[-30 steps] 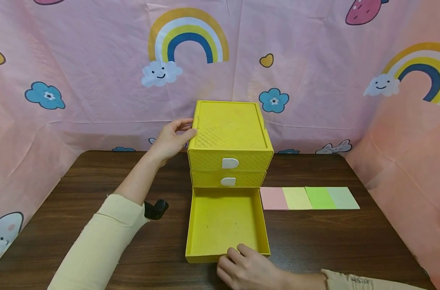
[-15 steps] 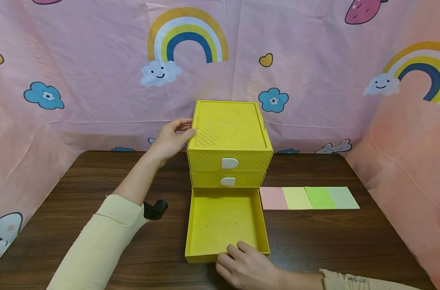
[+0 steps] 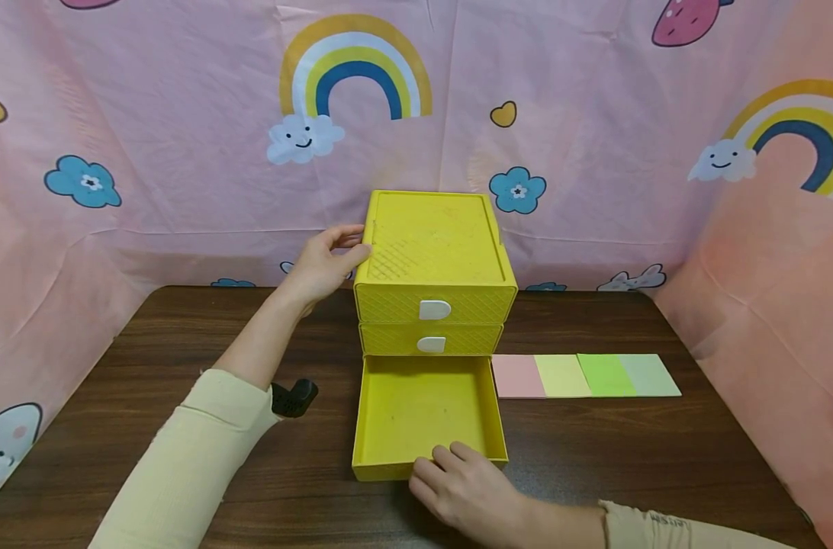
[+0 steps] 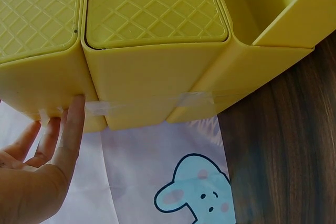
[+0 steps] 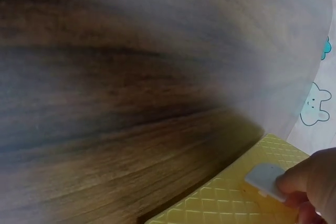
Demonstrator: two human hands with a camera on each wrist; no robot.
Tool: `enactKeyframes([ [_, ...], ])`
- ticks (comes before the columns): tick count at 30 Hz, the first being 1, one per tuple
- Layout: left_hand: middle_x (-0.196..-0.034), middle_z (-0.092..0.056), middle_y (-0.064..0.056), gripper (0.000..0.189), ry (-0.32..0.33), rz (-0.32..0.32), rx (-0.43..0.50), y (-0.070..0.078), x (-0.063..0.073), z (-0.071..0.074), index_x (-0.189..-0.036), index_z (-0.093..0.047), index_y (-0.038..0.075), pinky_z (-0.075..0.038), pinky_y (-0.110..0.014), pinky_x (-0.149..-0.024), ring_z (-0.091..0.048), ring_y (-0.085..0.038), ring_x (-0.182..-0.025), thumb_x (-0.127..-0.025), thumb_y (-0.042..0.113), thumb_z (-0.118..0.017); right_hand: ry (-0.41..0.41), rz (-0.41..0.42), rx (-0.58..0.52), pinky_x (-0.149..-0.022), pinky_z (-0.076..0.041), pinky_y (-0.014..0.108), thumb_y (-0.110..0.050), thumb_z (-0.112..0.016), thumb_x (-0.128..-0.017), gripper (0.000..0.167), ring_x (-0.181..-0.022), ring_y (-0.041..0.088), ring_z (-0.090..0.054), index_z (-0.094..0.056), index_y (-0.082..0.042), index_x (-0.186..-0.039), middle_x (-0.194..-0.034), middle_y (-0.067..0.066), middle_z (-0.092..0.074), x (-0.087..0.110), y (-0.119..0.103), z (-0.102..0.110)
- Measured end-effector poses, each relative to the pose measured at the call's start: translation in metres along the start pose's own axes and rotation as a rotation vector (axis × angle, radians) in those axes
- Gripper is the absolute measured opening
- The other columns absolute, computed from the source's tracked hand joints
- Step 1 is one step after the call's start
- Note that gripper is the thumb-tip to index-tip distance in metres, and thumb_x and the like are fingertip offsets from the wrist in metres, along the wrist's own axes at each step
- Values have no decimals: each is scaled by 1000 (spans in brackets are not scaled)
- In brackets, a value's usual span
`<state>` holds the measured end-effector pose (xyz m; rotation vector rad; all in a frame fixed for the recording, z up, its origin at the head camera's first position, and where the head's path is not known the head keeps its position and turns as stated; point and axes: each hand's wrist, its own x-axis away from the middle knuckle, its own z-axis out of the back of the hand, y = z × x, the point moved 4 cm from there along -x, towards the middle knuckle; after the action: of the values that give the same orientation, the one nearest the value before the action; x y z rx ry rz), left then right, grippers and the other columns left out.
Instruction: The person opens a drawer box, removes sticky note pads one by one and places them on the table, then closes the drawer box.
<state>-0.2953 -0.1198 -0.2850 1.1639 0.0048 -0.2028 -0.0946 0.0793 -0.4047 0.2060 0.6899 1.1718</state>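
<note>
A yellow cabinet of stacked drawers stands on the table, its upper two drawers closed, each with a white tab. The bottom drawer is pulled out and bare inside. My left hand rests against the cabinet's left side near the top; in the left wrist view its fingers lie fairly straight on the yellow wall. At the drawer's front is my right hand. The right wrist view shows its thumb and fingers pinching the white drawer handle on the ridged yellow front.
Right of the cabinet, a row of pink, yellow, green and pale green paper squares lies flat on the dark wooden table. A patterned pink cloth hangs behind and at both sides. Clear tape crosses the cabinet's side.
The bottom drawer has slid slightly inward, and my right hand has moved forward with it. My left hand has stayed in place on the cabinet.
</note>
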Motion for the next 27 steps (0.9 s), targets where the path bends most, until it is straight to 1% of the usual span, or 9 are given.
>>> enactKeyframes([
  [6,-134,-44,-10,52,-1,-1,4,0,0,0,-139,-40,12,-45,-40,-95,-44,-24,-122,-92,29,-55,50,-22,67,-50,-23,18,1,-20,-95,41,-57,10,-37,-53,-14,-77,-74,-4,-48,-4,7,-1],
  [8,-134,-44,-10,52,-3,-1,6,0,0,0,-139,-40,12,-46,-40,-93,-45,-24,-121,-92,28,-54,55,-33,71,-50,-22,18,2,-20,-95,41,-56,10,-37,-53,-14,-76,-73,-4,-47,-5,9,-2],
  [14,-134,-44,-10,52,-6,-5,5,0,0,0,-139,-40,11,-47,-39,-92,-45,-24,-120,-92,28,-54,52,-53,81,-48,-25,18,2,-20,-95,41,-55,10,-38,-52,-14,-76,-74,-4,-48,-7,14,-7],
  [20,-133,-44,-11,52,-5,-17,-7,1,1,1,-139,-40,11,-46,-39,-93,-47,-25,-119,-92,29,-54,32,-82,65,-47,-30,19,1,-20,-96,41,-56,11,-40,-53,-14,-77,-75,-3,-48,-6,22,-16],
  [25,-134,-44,-12,52,-10,-17,-16,2,1,1,-140,-39,11,-45,-40,-95,-46,-26,-119,-93,29,-53,17,-120,16,-46,-30,20,1,-22,-95,39,-55,12,-42,-54,-13,-78,-74,-2,-48,-6,29,-22],
  [27,-134,-44,-12,52,-11,-14,-11,2,1,1,-139,-39,11,-45,-40,-94,-46,-26,-120,-93,29,-53,28,-131,3,-45,-30,20,0,-23,-93,37,-55,12,-43,-54,-13,-77,-73,-2,-48,-7,31,-23],
])
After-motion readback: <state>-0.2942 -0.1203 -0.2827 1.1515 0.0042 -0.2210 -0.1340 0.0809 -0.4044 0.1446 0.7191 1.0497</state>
